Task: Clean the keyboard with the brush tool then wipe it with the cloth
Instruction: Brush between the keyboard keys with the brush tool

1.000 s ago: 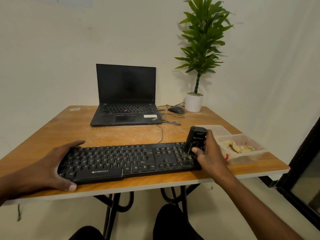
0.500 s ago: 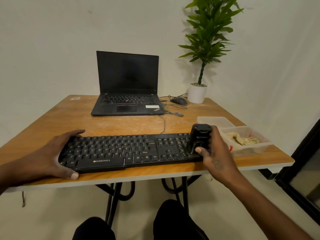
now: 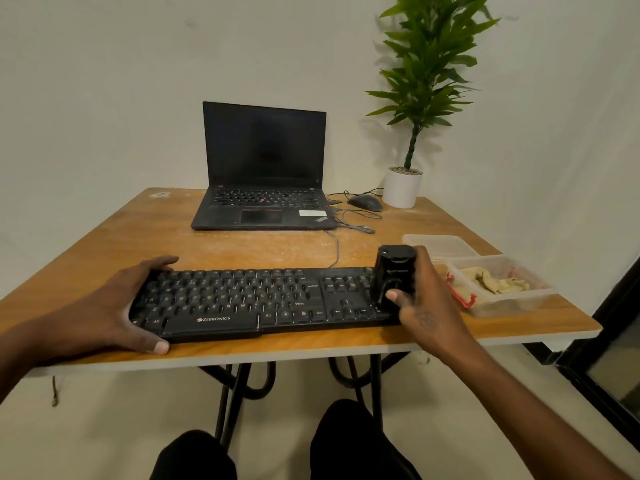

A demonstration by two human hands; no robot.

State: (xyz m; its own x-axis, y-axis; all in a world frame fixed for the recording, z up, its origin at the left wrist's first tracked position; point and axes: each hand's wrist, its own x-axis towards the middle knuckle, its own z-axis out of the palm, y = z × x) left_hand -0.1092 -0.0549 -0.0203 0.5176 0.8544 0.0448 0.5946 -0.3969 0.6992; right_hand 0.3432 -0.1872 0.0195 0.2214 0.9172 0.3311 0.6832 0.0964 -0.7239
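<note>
A black keyboard point(image 3: 249, 299) lies along the front edge of the wooden table point(image 3: 242, 247). My left hand point(image 3: 114, 306) grips its left end, fingers over the back edge and thumb at the front. My right hand point(image 3: 422, 306) holds a black brush tool point(image 3: 393, 275) upright on the number pad at the keyboard's right end, thumb on its front. A crumpled beige cloth point(image 3: 495, 280) lies in a clear plastic box point(image 3: 512, 303) to the right of the keyboard.
An open black laptop point(image 3: 263, 174) sits at the back of the table, with a mouse point(image 3: 365, 201), cables and a potted plant point(image 3: 401, 187) to its right. A clear lid point(image 3: 440, 245) lies behind the box. The table's right edge is near the box.
My view has tilted slightly, so the table sits higher in the frame. Both hands keep their hold; the brush tool stays on the keyboard's right end.
</note>
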